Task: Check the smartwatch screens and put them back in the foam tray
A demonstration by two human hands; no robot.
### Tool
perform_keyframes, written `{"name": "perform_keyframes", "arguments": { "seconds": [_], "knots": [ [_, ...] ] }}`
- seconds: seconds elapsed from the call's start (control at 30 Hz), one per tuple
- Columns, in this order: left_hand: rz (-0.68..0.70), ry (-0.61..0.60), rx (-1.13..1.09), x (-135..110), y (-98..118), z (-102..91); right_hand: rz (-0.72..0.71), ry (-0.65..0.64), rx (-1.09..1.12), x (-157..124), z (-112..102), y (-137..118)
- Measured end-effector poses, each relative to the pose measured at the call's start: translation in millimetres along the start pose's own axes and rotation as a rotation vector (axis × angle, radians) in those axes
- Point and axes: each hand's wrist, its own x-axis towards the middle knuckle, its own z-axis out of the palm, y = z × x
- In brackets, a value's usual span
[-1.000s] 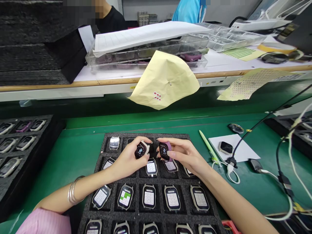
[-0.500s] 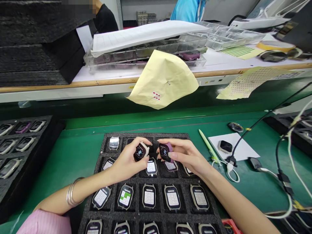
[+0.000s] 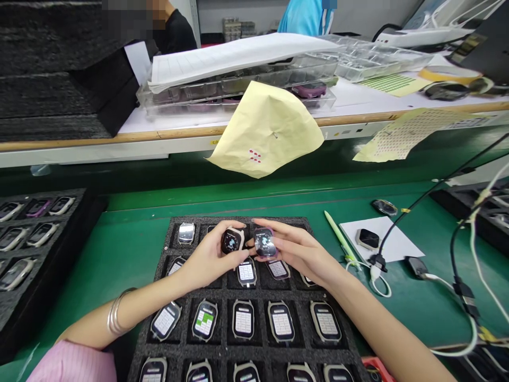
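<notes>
Between the thumb and fingers of my left hand is a smartwatch with a light case, its dark screen lit with a small picture. My right hand grips a purple-cased smartwatch, whose lit face is turned up toward me. The two watches are side by side, a little apart, above the far rows of a black foam tray. Watches sit in the tray's pockets, most showing white grids; one watch has green squares on its screen. My hands hide part of the far row.
Another foam tray of watches lies at the left. To the right are a light green pen, white paper bearing a watch, and cables. A shelf above holds clear plastic trays; yellow paper hangs from its edge.
The purple watch has turned so its screen faces me more squarely, and it has shifted slightly left. The light-cased watch has also rotated toward me in my left hand.
</notes>
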Motion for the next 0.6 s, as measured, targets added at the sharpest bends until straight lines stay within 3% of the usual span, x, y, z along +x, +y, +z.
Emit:
{"name": "perform_keyframes", "arguments": {
  "seconds": [0.13, 0.23, 0.6],
  "knots": [
    [-0.166, 0.014, -0.298, 4.2, 5.8, -1.1, 0.061, 0.061, 0.109, 2.5, -0.7, 5.2],
    [-0.213, 0.022, -0.371, 4.6, 9.6, -3.1, 0.047, 0.091, 0.098, 2.2, -1.2, 7.0],
    [-0.14, -0.006, -0.337, 4.2, 1.8, -5.1, -0.077, 0.158, -0.048, 1.0, -2.3, 9.7]
  ]
}}
